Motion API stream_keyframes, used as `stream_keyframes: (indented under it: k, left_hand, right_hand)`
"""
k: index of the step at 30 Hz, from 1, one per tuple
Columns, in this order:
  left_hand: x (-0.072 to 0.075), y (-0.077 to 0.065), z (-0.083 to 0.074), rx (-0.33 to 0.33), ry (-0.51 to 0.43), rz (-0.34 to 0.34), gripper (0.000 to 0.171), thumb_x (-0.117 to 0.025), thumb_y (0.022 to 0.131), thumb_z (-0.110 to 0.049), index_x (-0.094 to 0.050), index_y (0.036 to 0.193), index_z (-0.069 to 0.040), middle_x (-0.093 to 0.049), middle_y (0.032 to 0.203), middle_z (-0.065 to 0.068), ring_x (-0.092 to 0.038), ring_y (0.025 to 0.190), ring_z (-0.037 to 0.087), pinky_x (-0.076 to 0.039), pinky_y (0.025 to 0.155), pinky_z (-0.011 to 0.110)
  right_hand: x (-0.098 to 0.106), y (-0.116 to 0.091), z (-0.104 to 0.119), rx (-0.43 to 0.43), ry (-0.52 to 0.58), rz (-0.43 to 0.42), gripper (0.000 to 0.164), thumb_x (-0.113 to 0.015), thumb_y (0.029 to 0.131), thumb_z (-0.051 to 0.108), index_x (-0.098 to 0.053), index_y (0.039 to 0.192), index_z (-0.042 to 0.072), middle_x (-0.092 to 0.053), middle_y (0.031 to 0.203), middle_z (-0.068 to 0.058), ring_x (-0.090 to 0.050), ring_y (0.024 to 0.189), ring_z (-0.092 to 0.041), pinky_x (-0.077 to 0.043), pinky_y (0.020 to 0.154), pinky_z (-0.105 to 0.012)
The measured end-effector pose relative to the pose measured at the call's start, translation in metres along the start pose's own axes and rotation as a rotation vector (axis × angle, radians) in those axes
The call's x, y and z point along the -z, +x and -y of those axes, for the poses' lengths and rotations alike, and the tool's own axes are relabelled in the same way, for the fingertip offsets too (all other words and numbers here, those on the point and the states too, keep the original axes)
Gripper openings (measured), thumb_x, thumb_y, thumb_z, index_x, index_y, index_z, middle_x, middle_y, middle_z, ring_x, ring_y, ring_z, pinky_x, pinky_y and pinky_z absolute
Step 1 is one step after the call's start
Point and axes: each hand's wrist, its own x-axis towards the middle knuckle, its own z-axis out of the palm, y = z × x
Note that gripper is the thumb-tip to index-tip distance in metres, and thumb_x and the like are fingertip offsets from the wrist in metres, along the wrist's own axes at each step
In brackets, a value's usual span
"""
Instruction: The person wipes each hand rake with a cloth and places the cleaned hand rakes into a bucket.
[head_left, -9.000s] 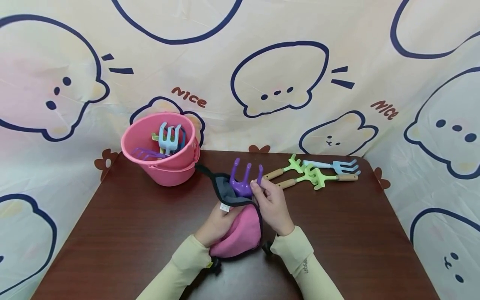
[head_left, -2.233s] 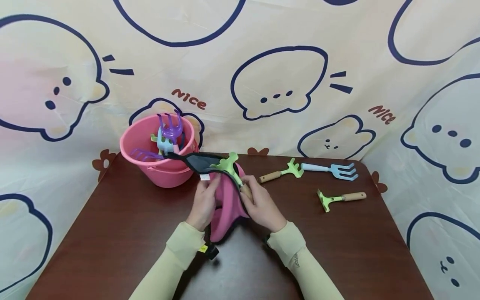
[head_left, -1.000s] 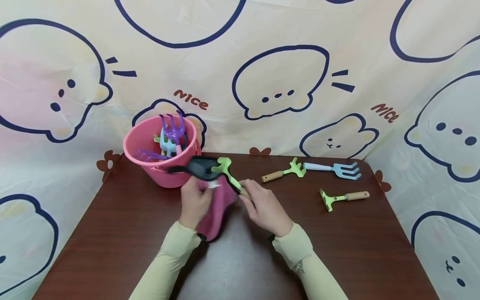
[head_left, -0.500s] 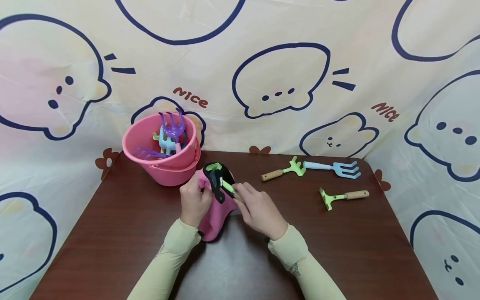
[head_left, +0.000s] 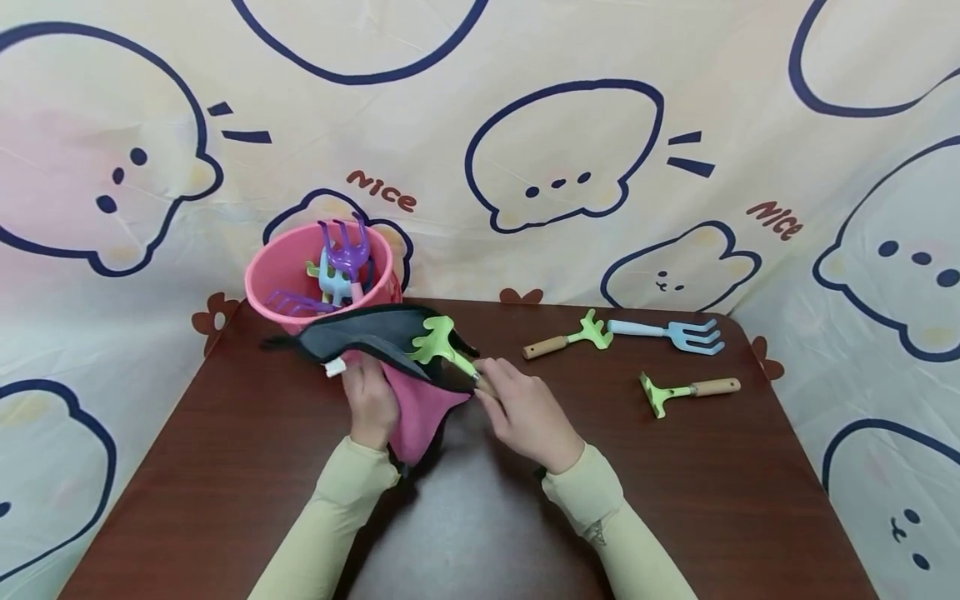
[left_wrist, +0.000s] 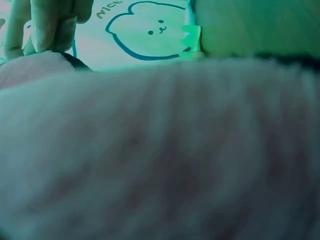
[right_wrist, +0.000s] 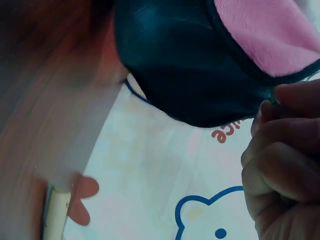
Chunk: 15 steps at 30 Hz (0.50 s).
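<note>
My left hand point(head_left: 371, 408) grips the side of a soft pink fabric pouch point(head_left: 414, 421) with a dark grey lining and black trim. The pouch's mouth is spread wide, and a dark strap end points left. My right hand point(head_left: 528, 417) holds the wooden handle of a small green toy rake point(head_left: 435, 342), its head lying over the dark lining. Blurred pink fabric point(left_wrist: 165, 150) fills most of the left wrist view, fingers point(left_wrist: 45, 25) pinching its edge at upper left. In the right wrist view, curled fingers point(right_wrist: 285, 165) sit at the rim of the dark lining point(right_wrist: 175, 65).
Behind the pouch at left stands a pink bucket point(head_left: 273, 271) with purple, blue and green toy tools inside. On the brown table's point(head_left: 675, 483) right side lie a green rake point(head_left: 570, 337), a light blue fork point(head_left: 667, 332) and a green tool with a wooden handle point(head_left: 690, 390).
A purple fork went from my right hand into the bucket, and a green rake was picked up. The pouch's flap, folded over half a second ago, is now spread left, the rake head exposed.
</note>
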Motion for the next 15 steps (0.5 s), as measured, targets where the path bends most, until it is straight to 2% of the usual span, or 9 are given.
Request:
stream_keyframes:
  k: [1,2,4,5,6,8,9,13,15]
  left_hand:
    - [0.001,-0.001,-0.001,-0.025,0.061,0.065,0.027,-0.043,0.106,-0.005,-0.062,0.111,0.013,-0.064,0.106,0.022,-0.060,0.103,0.018,-0.044,0.097,0.025]
    - [0.001,-0.001,-0.001,-0.053,0.139,0.132,0.021,-0.047,0.102,-0.003,-0.063,0.098,0.011,-0.064,0.094,0.019,-0.060,0.091,0.018,-0.047,0.086,0.024]
    - [0.002,-0.001,-0.001,-0.158,0.268,0.257,0.008,-0.059,0.095,0.003,-0.063,0.093,0.009,-0.063,0.086,0.017,-0.061,0.082,0.020,-0.052,0.080,0.027]
    - [0.002,0.000,0.000,-0.201,0.303,0.302,0.001,-0.064,0.091,0.004,-0.064,0.091,0.006,-0.064,0.082,0.015,-0.063,0.077,0.021,-0.055,0.077,0.029]
    - [0.002,0.002,0.002,-0.258,0.328,0.332,0.011,-0.068,0.088,0.006,-0.068,0.099,0.004,-0.069,0.089,0.016,-0.068,0.082,0.025,-0.059,0.080,0.034]
    - [0.002,0.004,0.004,-0.337,0.389,0.340,0.018,-0.072,0.087,0.005,-0.070,0.105,0.001,-0.073,0.095,0.016,-0.074,0.087,0.029,-0.062,0.083,0.041]
    - [0.002,0.005,0.005,-0.363,0.405,0.328,0.028,-0.073,0.088,0.005,-0.068,0.115,0.001,-0.074,0.106,0.017,-0.074,0.097,0.032,-0.060,0.089,0.047]
    - [0.002,0.006,0.010,-0.402,0.457,0.256,0.020,-0.073,0.090,0.003,-0.068,0.109,0.002,-0.075,0.100,0.019,-0.076,0.089,0.036,-0.061,0.083,0.050]
    - [0.000,0.004,0.012,-0.398,0.458,0.217,0.017,-0.070,0.091,0.002,-0.067,0.108,0.003,-0.075,0.098,0.020,-0.076,0.085,0.037,-0.062,0.079,0.051]
  right_hand:
    - [0.000,0.000,0.000,0.004,-0.026,-0.002,0.027,-0.068,0.099,0.011,-0.060,0.125,0.008,-0.059,0.092,-0.001,-0.050,0.062,-0.009,-0.048,0.059,-0.024]
    - [-0.001,-0.001,0.000,0.014,-0.057,-0.003,0.025,-0.068,0.099,0.011,-0.061,0.123,0.009,-0.060,0.092,-0.001,-0.050,0.059,-0.009,-0.048,0.056,-0.025]
    - [-0.004,-0.001,0.000,0.057,-0.129,-0.005,0.020,-0.067,0.100,0.013,-0.063,0.119,0.009,-0.062,0.094,-0.003,-0.050,0.056,-0.010,-0.048,0.053,-0.026]
    - [-0.005,-0.002,0.000,0.089,-0.165,-0.013,0.016,-0.067,0.099,0.013,-0.065,0.115,0.010,-0.064,0.095,-0.004,-0.053,0.055,-0.011,-0.049,0.053,-0.027]
    - [-0.007,-0.002,0.000,0.114,-0.192,-0.022,0.017,-0.068,0.098,0.013,-0.066,0.115,0.010,-0.064,0.097,-0.005,-0.052,0.052,-0.012,-0.048,0.050,-0.028]
    - [-0.009,-0.004,0.000,0.155,-0.222,-0.038,0.018,-0.069,0.097,0.012,-0.068,0.116,0.009,-0.063,0.096,-0.005,-0.052,0.049,-0.013,-0.047,0.048,-0.028]
    - [-0.010,-0.004,0.001,0.170,-0.228,-0.045,0.020,-0.069,0.097,0.012,-0.069,0.117,0.009,-0.062,0.094,-0.004,-0.051,0.049,-0.012,-0.046,0.047,-0.027]
    - [-0.013,-0.004,0.003,0.182,-0.230,-0.045,0.022,-0.070,0.097,0.012,-0.066,0.120,0.012,-0.053,0.086,-0.002,-0.045,0.045,-0.011,-0.045,0.046,-0.027]
    - [-0.014,-0.004,0.004,0.181,-0.239,-0.044,0.021,-0.070,0.097,0.012,-0.065,0.118,0.013,-0.057,0.087,-0.003,-0.049,0.047,-0.011,-0.049,0.048,-0.029]
